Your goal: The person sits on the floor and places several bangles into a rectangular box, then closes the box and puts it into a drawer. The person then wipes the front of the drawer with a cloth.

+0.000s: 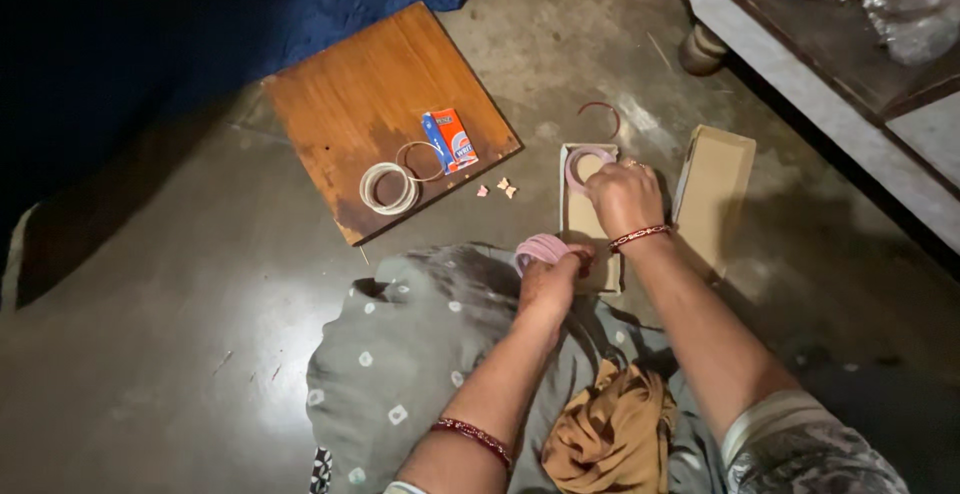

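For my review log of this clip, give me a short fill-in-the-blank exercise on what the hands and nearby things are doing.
1. The left hand holds a stack of ____ bangles.
2. The right hand rests over an open ____ box with a pink bangle at its far end.
3. The small orange and blue packet lies on the ____ board.
4. The box lid lies to the ____ of the box.

Missing words: pink; cardboard; wooden; right

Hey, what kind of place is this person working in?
Probably a room in a home, with work done seated on the floor: a bare concrete floor, a wooden board laid on it as a work surface, and furniture at the edge.
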